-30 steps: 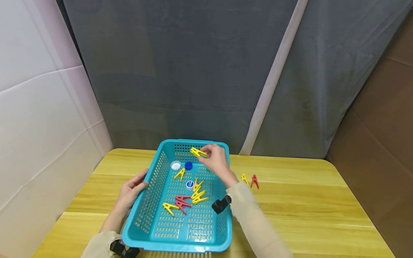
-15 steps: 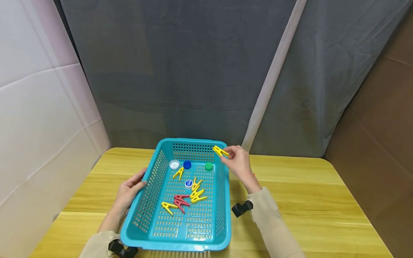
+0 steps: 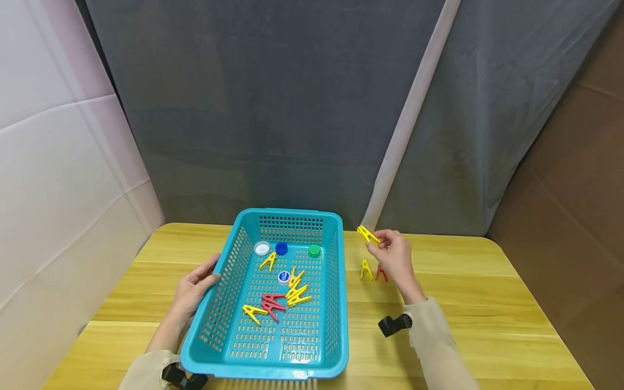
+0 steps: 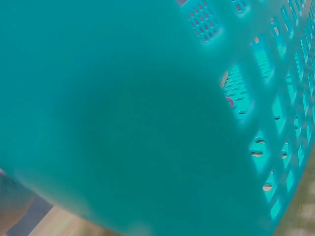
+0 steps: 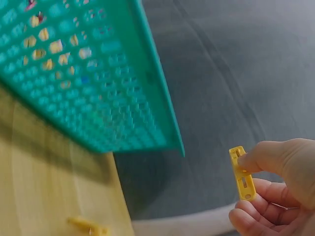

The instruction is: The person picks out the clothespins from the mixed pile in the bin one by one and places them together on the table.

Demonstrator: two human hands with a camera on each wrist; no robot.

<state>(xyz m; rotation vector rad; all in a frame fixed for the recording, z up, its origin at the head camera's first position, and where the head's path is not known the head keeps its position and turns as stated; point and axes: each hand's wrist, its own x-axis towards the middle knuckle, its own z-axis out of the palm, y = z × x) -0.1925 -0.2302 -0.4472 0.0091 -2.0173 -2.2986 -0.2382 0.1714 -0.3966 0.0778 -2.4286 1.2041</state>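
Observation:
A yellow clothespin (image 3: pixel 368 234) is pinched between the thumb and fingers of my right hand (image 3: pixel 396 259), above the table to the right of the basket. The right wrist view shows the same clothespin (image 5: pixel 242 173) at the fingertips. My left hand (image 3: pixel 192 290) grips the left rim of a blue plastic basket (image 3: pixel 265 371), thumb over the edge. Inside lie several yellow clothespins (image 3: pixel 297 292), red clothespins (image 3: pixel 274 304), a green cap (image 3: pixel 314 250), a blue cap (image 3: pixel 281 248), a clear-rimmed white lid (image 3: pixel 261 248) and a white cap with a blue label (image 3: pixel 284 277).
On the wooden table (image 3: pixel 468 303), a yellow clothespin (image 3: pixel 365 269) and a red clothespin (image 3: pixel 382 273) lie just below my right hand in the head view. A grey curtain (image 3: pixel 273 108) hangs behind the table. The basket wall (image 4: pixel 147 123) fills most of the left wrist view.
My right hand has carried the yellow clothespin from over the basket rightward, past its rim, to above the table. The green cap has come into full view. My left hand keeps its grip on the rim.

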